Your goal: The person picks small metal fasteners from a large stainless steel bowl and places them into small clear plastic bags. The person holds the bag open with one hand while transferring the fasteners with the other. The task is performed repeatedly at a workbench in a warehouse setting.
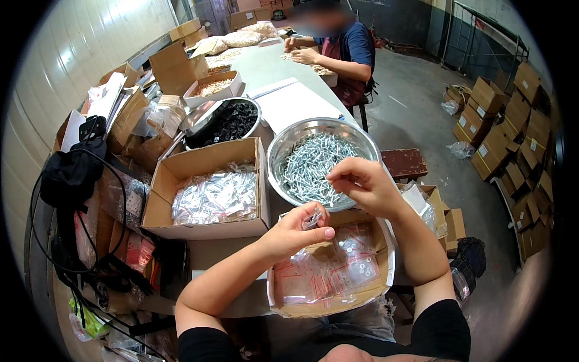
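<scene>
My left hand point(295, 232) is closed around a small clear plastic bag point(311, 219), its top poking out between thumb and fingers. Over the right side of a steel bowl point(274, 166) heaped with silvery screws point(313, 160), my right hand point(365, 184) has thumb and fingertips pinched together. Whatever is in that pinch is too small to make out. Below both hands, an open cardboard tray point(386, 265) contains flat zip bags point(356, 271) with red edges, some with small round pale pieces inside.
Left of the bowl, a cardboard box point(205, 229) holds many filled clear bags. Behind it are a bowl of black parts point(232, 120) and a white box of small tan pieces point(211, 87). Another person point(344, 48) works farther along the table. Cartons point(491, 151) are stacked at right.
</scene>
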{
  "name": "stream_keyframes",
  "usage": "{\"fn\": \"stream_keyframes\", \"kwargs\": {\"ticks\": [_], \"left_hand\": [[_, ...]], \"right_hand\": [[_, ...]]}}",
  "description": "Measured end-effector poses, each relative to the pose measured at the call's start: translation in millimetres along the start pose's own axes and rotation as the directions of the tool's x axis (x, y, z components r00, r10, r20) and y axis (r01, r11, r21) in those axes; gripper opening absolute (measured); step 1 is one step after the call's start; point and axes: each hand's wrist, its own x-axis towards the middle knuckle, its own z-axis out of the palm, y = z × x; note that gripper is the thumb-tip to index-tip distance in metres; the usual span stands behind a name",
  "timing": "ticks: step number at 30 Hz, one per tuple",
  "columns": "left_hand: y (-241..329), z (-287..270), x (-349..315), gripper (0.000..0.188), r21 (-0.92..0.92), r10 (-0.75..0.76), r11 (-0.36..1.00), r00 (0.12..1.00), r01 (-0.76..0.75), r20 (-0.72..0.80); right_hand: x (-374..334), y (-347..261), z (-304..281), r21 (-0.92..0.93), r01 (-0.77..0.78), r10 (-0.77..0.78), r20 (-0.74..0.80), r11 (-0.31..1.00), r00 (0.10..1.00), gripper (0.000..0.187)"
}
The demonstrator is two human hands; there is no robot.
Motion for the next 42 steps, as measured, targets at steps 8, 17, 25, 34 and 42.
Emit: {"fn": "stream_keyframes", "kwargs": {"ticks": [8, 17, 25, 34, 42], "left_hand": [[7, 7, 0, 0.024, 0.108, -0.065, 0.992, 0.998, 0.062, 0.021], [5, 3, -1, 0.033, 0.091, -0.143, 0.986, 0.99, 0.141, 0.015], [3, 4, -1, 0.025, 0.135, -0.082, 0.988, 0.996, 0.077, 0.037], [3, 9, 0, 0.035, 0.068, -0.121, 0.99, 0.993, 0.12, 0.001], [9, 6, -3, 0.049, 0.119, -0.106, 0.988, 0.991, 0.097, 0.076]], "right_hand": [[-11, -11, 18, 0.07, 0.135, -0.145, 0.169, 0.988, 0.975, 0.014], [-10, -15, 19, 0.03, 0.194, -0.196, 0.161, 0.981, 0.967, 0.016], [-8, -10, 18, -0.078, 0.295, -0.278, 0.18, 0.952, 0.944, 0.018], [-9, -9, 22, -0.11, 0.291, -0.259, 0.238, 0.95, 0.936, 0.016], [-9, -24, 16, -0.348, 0.372, -0.255, 0.338, 0.861, 0.906, 0.018]]}}
